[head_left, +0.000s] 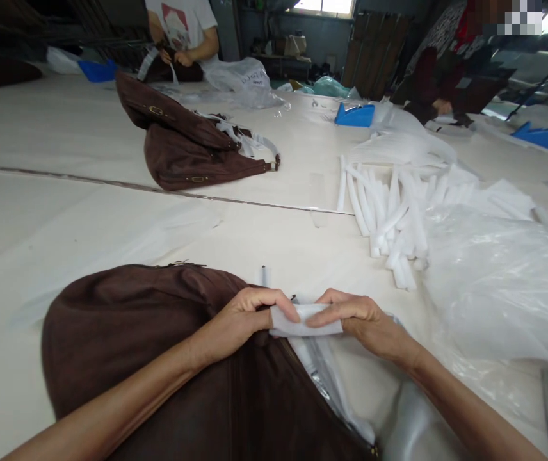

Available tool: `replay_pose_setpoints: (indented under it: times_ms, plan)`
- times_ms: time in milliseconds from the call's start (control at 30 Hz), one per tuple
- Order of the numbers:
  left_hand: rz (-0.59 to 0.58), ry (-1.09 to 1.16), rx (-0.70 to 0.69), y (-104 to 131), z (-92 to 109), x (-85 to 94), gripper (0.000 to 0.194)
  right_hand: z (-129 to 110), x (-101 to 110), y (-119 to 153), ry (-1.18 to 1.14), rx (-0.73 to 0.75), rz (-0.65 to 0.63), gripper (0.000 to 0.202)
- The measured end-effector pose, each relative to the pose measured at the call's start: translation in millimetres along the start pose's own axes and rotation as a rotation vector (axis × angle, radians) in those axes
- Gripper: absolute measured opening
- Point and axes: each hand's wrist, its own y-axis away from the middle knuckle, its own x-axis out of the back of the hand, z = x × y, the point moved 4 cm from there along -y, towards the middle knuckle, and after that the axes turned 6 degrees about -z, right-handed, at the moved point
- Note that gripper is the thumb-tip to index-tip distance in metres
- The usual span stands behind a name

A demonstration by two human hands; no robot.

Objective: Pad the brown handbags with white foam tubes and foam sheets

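Observation:
A dark brown handbag (159, 358) lies on the table right in front of me. Over its upper right edge, both hands pinch a short white foam strip (324, 328). My left hand (249, 314) grips the strip's left end, thumb and forefinger closed on it. At the other end, my right hand (363, 317) presses it between thumb and fingers. What the strip covers beneath is hidden. Below my hands, a plastic-wrapped strap (322, 371) runs along the bag's right edge. A small clear strip (264, 275) rests just behind the bag.
White foam strips (384, 205) lie piled at the right, beside a large clear plastic bag (504, 275). Two more brown handbags (197, 144) sit further back. Blue tape dispensers (354, 115) stand across the table, where a person (185, 38) works. A seam (159, 188) crosses the tabletop.

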Motion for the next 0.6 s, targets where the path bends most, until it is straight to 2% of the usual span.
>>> replay_pose_setpoints:
  times_ms: [233, 400, 500, 600]
  plan:
    - [0.021, -0.086, 0.023, -5, 4, -2.2, 0.035, 5, -2, -3, 0.084, 0.062, 0.077, 0.025]
    - [0.012, -0.079, 0.108, -13, -6, -4.4, 0.054, 6, 3, -3, 0.161, 0.089, 0.12, 0.029]
    - [-0.051, -0.275, 0.13, -20, -7, -5.5, 0.045, 10, 5, -8, 0.231, 0.108, 0.17, 0.035]
    - [-0.113, -0.36, 0.144, -22, -2, -8.8, 0.049, 2, -3, -6, 0.443, 0.117, 0.255, 0.039]
